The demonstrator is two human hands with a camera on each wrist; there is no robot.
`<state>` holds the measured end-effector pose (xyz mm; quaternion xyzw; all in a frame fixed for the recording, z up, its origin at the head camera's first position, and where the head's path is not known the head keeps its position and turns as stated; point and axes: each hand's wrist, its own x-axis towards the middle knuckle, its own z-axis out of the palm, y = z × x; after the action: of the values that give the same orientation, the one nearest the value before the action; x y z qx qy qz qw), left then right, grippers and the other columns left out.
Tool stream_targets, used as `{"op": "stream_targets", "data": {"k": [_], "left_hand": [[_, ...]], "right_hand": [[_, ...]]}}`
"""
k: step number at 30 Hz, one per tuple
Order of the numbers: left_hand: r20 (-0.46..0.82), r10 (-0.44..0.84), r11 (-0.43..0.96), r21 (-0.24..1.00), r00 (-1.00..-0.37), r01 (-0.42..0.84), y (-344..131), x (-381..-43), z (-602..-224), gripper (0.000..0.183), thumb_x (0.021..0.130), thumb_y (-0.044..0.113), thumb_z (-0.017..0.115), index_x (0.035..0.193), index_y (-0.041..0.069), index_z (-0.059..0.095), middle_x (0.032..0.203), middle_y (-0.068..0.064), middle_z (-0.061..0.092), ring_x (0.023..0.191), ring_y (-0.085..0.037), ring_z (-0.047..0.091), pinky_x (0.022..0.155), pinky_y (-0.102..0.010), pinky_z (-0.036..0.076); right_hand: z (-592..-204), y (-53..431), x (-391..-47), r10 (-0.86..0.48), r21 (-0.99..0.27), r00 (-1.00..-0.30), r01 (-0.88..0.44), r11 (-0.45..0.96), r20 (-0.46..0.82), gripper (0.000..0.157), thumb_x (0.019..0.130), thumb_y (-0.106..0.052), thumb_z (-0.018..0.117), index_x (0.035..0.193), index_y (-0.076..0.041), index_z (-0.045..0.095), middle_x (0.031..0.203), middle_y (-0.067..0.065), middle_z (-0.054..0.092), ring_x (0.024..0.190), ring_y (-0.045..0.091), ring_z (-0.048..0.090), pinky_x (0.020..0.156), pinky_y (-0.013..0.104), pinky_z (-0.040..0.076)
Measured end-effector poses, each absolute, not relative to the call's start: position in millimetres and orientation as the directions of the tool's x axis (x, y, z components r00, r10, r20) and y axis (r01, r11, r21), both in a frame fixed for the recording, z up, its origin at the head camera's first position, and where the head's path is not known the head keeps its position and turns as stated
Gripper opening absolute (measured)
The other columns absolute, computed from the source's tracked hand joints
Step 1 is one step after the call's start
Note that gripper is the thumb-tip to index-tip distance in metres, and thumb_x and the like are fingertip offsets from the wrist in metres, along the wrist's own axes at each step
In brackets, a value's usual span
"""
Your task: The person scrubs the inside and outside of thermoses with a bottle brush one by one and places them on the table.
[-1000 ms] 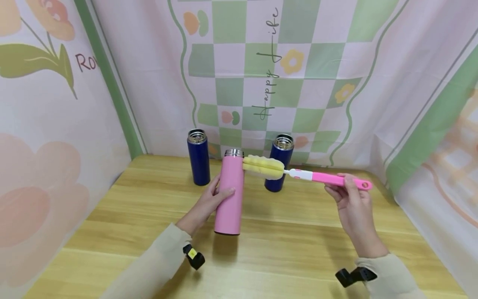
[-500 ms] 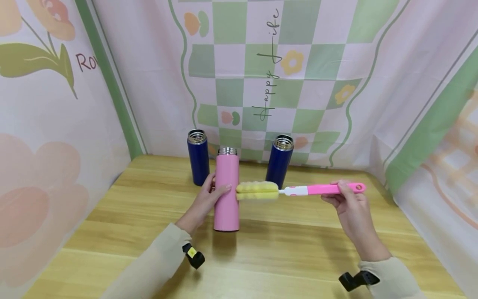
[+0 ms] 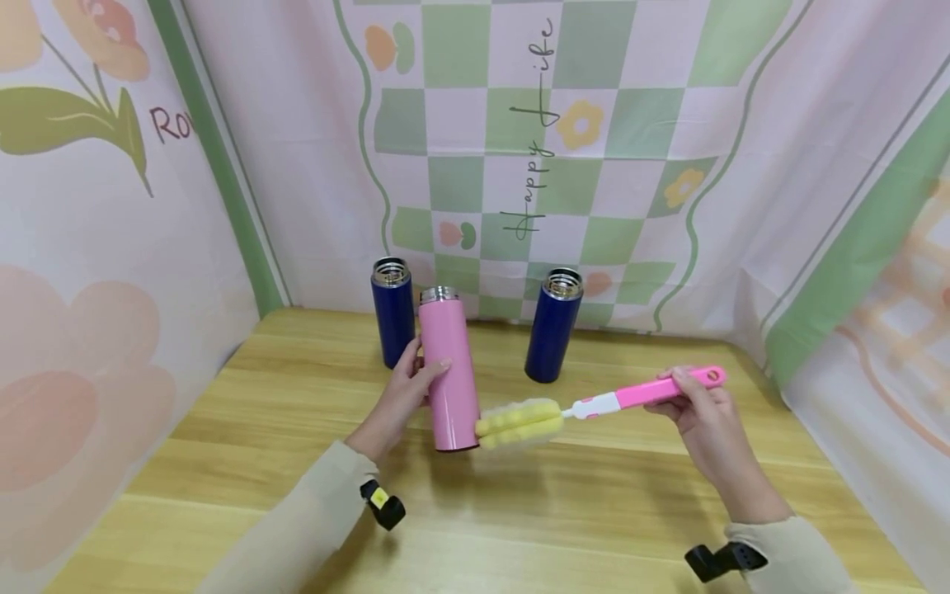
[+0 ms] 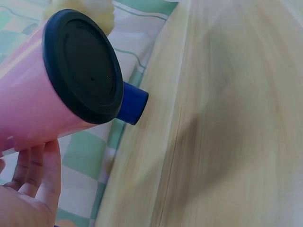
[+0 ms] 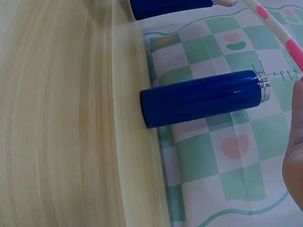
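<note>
My left hand (image 3: pixel 399 398) grips a pink thermos (image 3: pixel 450 379) round its middle, lidless with a steel neck. It leans a little to the left, held above the table. The left wrist view shows its dark round base (image 4: pixel 84 67). My right hand (image 3: pixel 708 429) pinches the pink handle of a bottle brush (image 3: pixel 604 404). The yellow sponge head (image 3: pixel 521 421) points left, its tip right at the lower right side of the pink thermos. In the right wrist view only an edge of the right hand (image 5: pixel 294 151) and part of the handle (image 5: pixel 294 53) show.
Two lidless navy thermoses stand at the back of the wooden table (image 3: pixel 297 462): one left (image 3: pixel 393 318), close behind the pink one, and one right (image 3: pixel 552 330). Behind them hangs a patterned cloth (image 3: pixel 519 165), with cloth at both sides too.
The sponge head has moved down along the pink thermos from near its neck to near its base. The thermos has shifted left, its top now tilted left.
</note>
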<state>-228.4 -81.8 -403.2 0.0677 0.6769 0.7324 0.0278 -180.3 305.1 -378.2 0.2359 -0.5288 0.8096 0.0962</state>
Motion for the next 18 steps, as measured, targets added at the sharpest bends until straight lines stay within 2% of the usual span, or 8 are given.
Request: {"op": "stream_targets", "data": {"k": [7,18], "left_hand": [[0.044,0.145,-0.108,0.994,-0.989,0.028,-81.7,-226.7,-401.2,0.07,0.099,0.035,0.06,0.159,0.031,0.023,0.128,-0.017,0.057,0.113,-0.028,0.059,0.09,-0.045,0.05],[0.012,0.16,-0.124,0.992,-0.987,-0.008,-77.8,-224.2,-402.4,0.069,0.099,0.033,0.056,0.16,0.031,0.022,0.139,-0.023,0.052,0.116,-0.034,0.059,0.093,-0.048,0.05]], "right_hand": [[-381.5,306.7,-180.7,-0.109,-0.812,-0.863,-0.412,-0.413,0.493,0.029,0.107,0.0,0.038,0.103,0.009,0.065,0.093,0.015,0.07,0.084,0.021,0.072,0.076,0.029,0.057],[-377.4,301.6,-184.1,-0.088,-0.828,-0.871,-0.421,-0.371,0.483,0.028,0.108,-0.006,0.04,0.108,0.008,0.064,0.097,0.013,0.069,0.09,0.019,0.071,0.082,0.029,0.056]]}}
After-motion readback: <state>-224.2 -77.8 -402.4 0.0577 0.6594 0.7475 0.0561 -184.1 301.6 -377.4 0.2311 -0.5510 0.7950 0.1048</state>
